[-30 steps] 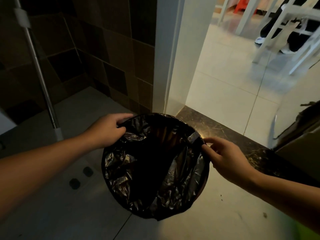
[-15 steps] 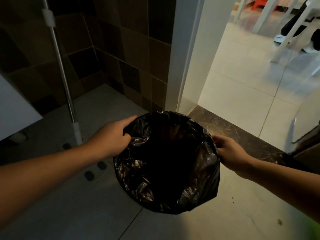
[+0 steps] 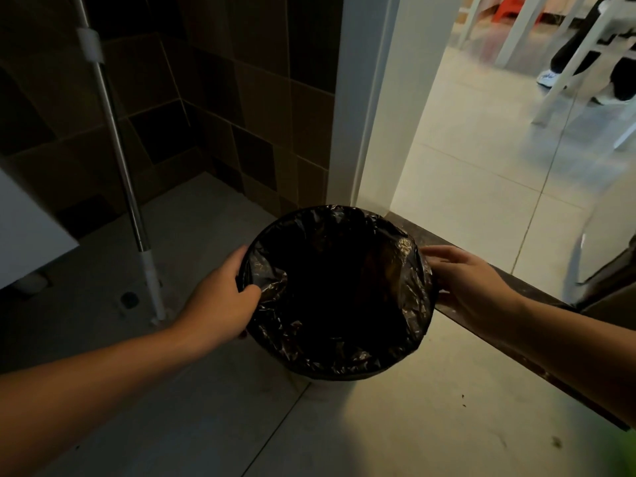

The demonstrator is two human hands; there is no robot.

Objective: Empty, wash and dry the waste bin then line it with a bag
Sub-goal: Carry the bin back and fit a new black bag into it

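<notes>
The round waste bin stands on the grey floor tiles by the doorway, seen from above. A crinkled black bag lines it, its edge folded over the whole rim, and the inside is dark. My left hand grips the left rim, thumb hooked inside over the bag and fingers outside. My right hand lies against the right side of the rim with fingers stretched out, touching the bag's folded edge.
A metal mop pole leans on the dark tiled wall at left, with a floor drain by its foot. A dark marble threshold and white door frame lie behind the bin. White chair legs and someone's shoe show beyond.
The bag's edge has gone from loose to folded around the rim. My right hand has changed from pinching the bag edge to lying with fingers stretched out. The left hand keeps its hold.
</notes>
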